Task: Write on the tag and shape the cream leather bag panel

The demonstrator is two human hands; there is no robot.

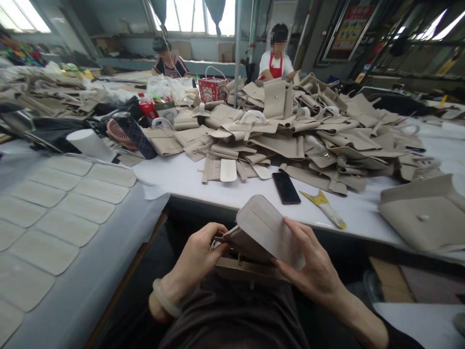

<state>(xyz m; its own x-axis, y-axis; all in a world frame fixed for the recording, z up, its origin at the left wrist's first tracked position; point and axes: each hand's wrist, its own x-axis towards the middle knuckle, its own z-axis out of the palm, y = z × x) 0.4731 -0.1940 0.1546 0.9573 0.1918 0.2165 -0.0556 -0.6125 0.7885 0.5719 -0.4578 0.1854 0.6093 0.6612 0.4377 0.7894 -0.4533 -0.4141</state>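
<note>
Over my lap, my left hand [199, 257] pinches the edge of a beige leather-like bag piece [250, 242] between thumb and fingers. My right hand [312, 264] grips a pale panel [267, 225] with rounded corners and a thin line along its middle, thumb on one side and fingers on the other. The panel tilts up against the bag piece; I cannot tell whether the two are joined. Below them a small gold-coloured metal fitting [240, 259] shows on a beige strip. Part of the bag piece is hidden by the panel and my hands.
Pale rounded panels [58, 245] lie in rows on the left table. A large heap of beige bag parts [261, 131] covers the bench ahead. Near its front edge lie a black phone [286, 187] and a yellow-ended scraper-like tool [327, 209]. A beige bag [417, 208] sits right. Two people work behind.
</note>
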